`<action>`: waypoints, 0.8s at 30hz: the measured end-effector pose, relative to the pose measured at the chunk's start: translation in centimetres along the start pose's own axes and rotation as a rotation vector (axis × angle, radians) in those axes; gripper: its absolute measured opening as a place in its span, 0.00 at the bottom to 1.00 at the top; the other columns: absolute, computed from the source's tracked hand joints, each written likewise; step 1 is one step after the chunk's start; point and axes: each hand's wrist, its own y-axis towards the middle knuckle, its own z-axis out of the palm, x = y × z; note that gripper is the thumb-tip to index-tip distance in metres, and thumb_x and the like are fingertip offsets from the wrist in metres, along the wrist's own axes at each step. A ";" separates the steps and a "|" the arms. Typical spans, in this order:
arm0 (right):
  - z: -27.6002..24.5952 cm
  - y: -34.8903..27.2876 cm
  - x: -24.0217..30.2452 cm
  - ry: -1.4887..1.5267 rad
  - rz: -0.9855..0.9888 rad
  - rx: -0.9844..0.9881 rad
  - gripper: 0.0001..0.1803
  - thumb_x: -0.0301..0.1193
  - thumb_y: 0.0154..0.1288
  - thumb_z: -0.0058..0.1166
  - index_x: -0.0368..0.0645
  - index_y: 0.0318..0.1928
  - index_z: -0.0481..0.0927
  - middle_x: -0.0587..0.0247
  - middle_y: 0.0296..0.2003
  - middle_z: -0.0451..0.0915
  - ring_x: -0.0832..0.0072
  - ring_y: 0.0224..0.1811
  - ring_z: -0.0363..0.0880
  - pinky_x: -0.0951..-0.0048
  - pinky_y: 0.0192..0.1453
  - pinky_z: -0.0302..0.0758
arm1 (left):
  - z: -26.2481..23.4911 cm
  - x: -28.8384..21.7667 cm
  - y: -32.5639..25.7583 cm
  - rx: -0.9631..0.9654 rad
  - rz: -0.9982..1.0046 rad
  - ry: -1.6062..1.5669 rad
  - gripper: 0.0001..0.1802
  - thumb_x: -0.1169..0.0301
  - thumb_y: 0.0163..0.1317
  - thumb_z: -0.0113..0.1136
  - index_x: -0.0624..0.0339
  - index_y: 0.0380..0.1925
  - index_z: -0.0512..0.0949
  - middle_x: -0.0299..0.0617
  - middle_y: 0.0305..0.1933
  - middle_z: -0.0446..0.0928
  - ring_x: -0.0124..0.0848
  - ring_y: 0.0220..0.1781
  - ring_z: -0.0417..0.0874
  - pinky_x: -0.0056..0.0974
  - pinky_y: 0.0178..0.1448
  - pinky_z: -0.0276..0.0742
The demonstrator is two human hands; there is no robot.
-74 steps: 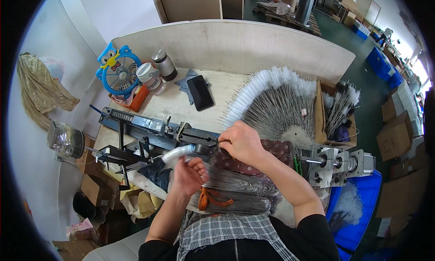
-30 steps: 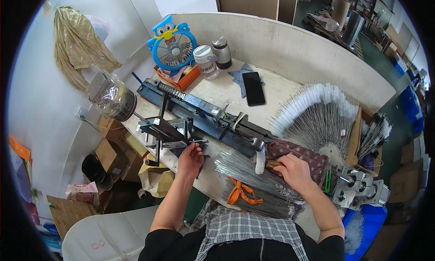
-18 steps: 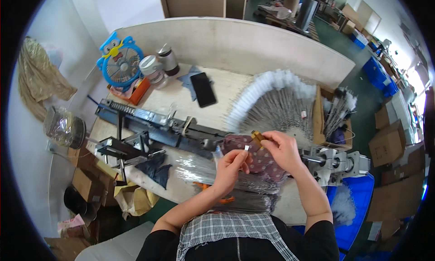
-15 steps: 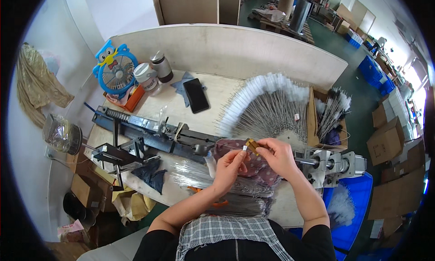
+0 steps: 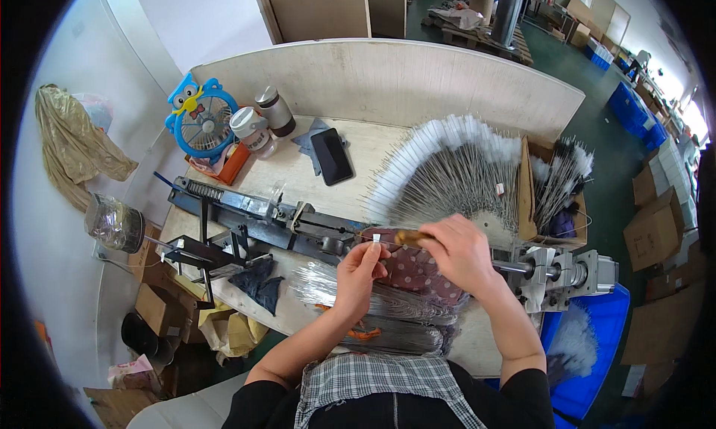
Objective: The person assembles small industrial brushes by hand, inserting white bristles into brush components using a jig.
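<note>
My left hand [image 5: 361, 271] pinches a small white tag-like piece [image 5: 376, 239] between thumb and fingertips. To its right, my right hand [image 5: 460, 251] is closed around a small brass-coloured piece [image 5: 407, 238], which is smeared by motion. A short gap separates the two pieces. Beneath my hands lies a dark red dotted cloth [image 5: 418, 269], partly hidden by them. Bundles of thin metal wires [image 5: 399, 334] rest in front of me, with orange-handled scissors [image 5: 364, 333] among them. Beyond my hands, white-tipped wire brushes [image 5: 455, 172] are spread in a fan.
A long metal bench fixture [image 5: 253, 205] runs along the left, and a motor with a shaft [image 5: 563, 271] sits at the right. A cardboard box of brushes [image 5: 528, 190], a phone [image 5: 331, 157], a blue fan [image 5: 203, 123] and jars [image 5: 253, 133] stand farther back. A blue bin [image 5: 597, 354] is at lower right.
My left hand has moved left with the white piece, widening the gap to the brass-coloured piece. My right hand has lifted and turned slightly. The whole view has shifted a little.
</note>
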 end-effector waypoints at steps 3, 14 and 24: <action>2.7 2.5 1.0 -0.188 -0.075 -0.069 0.06 0.29 0.54 0.59 0.43 0.33 0.81 0.63 0.27 0.79 0.63 0.31 0.76 0.65 0.37 0.73 | 0.2 -0.9 -0.1 -0.008 -0.043 -0.048 0.11 0.64 0.68 0.53 0.60 0.39 0.77 0.36 0.32 0.78 0.20 0.24 0.73 0.25 0.31 0.70; 4.0 3.3 1.2 0.298 0.456 0.319 0.10 0.37 0.56 0.57 0.46 0.33 0.85 0.58 0.28 0.81 0.62 0.35 0.78 0.65 0.40 0.74 | -0.7 -1.2 0.0 0.070 -0.088 -0.023 0.17 0.58 0.70 0.48 0.61 0.35 0.75 0.38 0.25 0.78 0.22 0.24 0.76 0.25 0.29 0.71; 6.5 2.2 4.0 -0.175 0.027 -0.047 0.16 0.34 0.45 0.65 0.44 0.37 0.82 0.66 0.35 0.80 0.66 0.42 0.76 0.66 0.45 0.73 | 0.6 -0.3 0.5 -0.039 -0.044 -0.420 0.21 0.52 0.71 0.42 0.59 0.44 0.73 0.40 0.42 0.78 0.29 0.46 0.78 0.37 0.54 0.70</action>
